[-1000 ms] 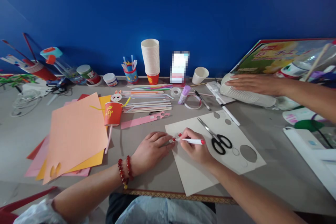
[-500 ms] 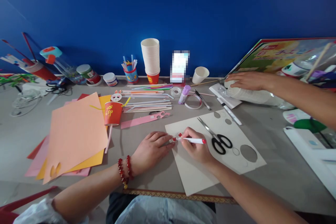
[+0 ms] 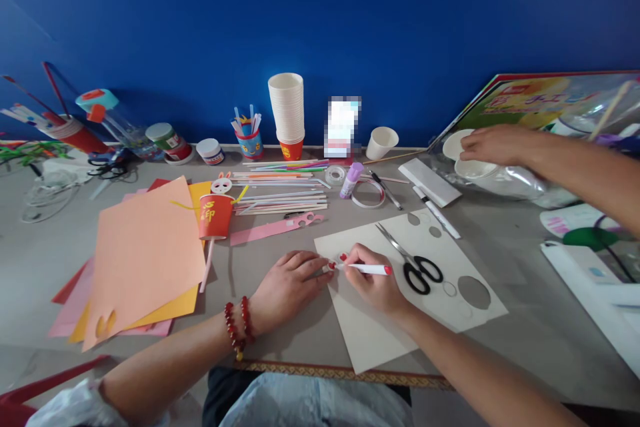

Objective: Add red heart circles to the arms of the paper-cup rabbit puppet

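My right hand (image 3: 377, 287) grips a white marker with a red end (image 3: 373, 269), its tip at a small white paper cutout (image 3: 331, 267) with red spots. My left hand (image 3: 287, 287), with red beads at the wrist, keeps its fingers closed at the left edge of this cutout; the exact hold is partly hidden. Under my right hand lies a white paper sheet (image 3: 370, 340) with round holes cut in it. Black-handled scissors (image 3: 423, 272) rest on the sheet, blades pointing away from me.
Another person's hand (image 3: 493, 145) reaches in from the right to white paper cups (image 3: 475, 168) in a plastic bag. Coloured paper (image 3: 150, 247) and a red cup figure (image 3: 216, 217) lie left. Straws (image 3: 285, 201), a glue stick (image 3: 351, 180) and stacked cups (image 3: 287, 107) stand behind.
My hands stay almost still at the cutout, marker in place. The other person's hand has moved from along the cup stack to its open end, and the bagged cups have shifted.
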Demonstrator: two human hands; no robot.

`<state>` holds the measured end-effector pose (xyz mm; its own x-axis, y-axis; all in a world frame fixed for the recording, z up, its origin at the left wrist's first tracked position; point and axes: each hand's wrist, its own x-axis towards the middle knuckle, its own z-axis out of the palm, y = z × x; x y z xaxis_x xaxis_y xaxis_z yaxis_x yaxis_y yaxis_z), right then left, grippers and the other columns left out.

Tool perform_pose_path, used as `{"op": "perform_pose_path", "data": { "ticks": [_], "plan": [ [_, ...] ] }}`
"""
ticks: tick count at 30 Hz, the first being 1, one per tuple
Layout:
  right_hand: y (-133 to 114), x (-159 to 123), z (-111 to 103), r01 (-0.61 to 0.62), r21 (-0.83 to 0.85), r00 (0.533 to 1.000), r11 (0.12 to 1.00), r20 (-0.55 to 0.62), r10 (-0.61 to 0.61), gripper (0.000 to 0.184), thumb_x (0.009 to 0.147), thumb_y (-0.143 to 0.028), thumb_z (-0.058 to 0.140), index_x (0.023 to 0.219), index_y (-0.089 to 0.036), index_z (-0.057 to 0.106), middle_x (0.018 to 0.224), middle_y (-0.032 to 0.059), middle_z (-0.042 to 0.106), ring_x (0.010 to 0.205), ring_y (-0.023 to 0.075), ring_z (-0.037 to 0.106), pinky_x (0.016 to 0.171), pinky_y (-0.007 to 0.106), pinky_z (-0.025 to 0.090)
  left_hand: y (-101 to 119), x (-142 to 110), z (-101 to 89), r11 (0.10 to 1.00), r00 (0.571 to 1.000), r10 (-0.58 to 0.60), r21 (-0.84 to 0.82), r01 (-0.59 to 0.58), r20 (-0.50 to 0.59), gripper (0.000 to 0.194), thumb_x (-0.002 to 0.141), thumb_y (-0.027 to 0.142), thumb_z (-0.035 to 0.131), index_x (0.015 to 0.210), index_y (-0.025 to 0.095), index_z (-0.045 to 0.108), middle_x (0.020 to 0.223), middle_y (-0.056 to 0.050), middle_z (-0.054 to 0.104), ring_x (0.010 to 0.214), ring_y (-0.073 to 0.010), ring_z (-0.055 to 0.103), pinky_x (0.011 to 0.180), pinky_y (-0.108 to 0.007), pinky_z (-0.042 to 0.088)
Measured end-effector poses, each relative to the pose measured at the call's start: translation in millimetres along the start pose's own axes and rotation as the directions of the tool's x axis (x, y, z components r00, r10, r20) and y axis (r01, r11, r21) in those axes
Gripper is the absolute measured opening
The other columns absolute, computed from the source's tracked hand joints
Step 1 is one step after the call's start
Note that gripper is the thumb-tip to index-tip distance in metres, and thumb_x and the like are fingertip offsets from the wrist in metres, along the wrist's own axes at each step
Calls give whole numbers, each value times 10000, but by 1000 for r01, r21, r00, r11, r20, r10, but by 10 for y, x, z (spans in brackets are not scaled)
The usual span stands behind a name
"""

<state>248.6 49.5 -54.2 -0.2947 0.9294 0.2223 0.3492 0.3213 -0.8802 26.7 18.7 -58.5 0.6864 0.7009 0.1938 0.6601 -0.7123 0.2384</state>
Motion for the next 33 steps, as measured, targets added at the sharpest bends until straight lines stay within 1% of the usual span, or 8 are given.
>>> {"op": "perform_pose_path", "data": {
  "ticks": [5,9,14,20,29,33],
  "plan": [
    [-5,1,2,-5,-5,1000,1000,10,5,176,805,-161,517,653,-222,451,577,-51,456,521,115,397,517,238,326,-3,1,0,1000,1000,-3,-10,3,17,380,991,261,501,1369,283,542,1383,-35,589,1270,-226,501,1062,-419,422],
    [7,-4,3,-5,-17,1000,1000,-16,5,183,812,-160,512,655,-222,442,573,-56,442,508,111,369,502,239,300,-5,0,3,1000,1000,-10,-15,10,28,361,1003,271,477,1356,277,553,1399,-25,580,1270,-228,496,1064,-421,416],
    [22,-17,5,-6,8,1000,1000,10,6,177,801,-145,511,658,-222,438,583,-58,438,518,111,372,514,239,310,-3,2,-7,1000,1000,-8,-20,9,30,378,998,262,484,1372,284,539,1387,-33,586,1271,-226,498,1064,-419,419],
    [14,-10,4,-7,9,1000,1000,5,7,183,805,-138,505,657,-220,436,574,-62,419,513,109,352,504,238,291,5,7,-26,1000,1000,-7,-24,7,25,368,992,252,495,1353,280,556,1372,-48,594,1267,-224,505,1064,-416,420],
    [47,-11,6,-24,-2,1000,1000,-15,24,190,825,-148,517,666,-217,439,575,-64,417,516,105,359,504,231,291,0,2,-16,1000,1000,-7,-24,8,22,354,1008,272,466,1350,278,556,1394,-25,586,1266,-227,506,1060,-416,415],
    [34,-12,-2,-16,2,1000,1000,3,16,180,815,-139,509,665,-215,445,579,-61,434,515,105,373,502,229,297,2,4,-24,1000,1000,-1,-20,2,26,363,1005,272,471,1359,278,550,1398,-26,582,1272,-231,502,1060,-419,417]
  ]
}}
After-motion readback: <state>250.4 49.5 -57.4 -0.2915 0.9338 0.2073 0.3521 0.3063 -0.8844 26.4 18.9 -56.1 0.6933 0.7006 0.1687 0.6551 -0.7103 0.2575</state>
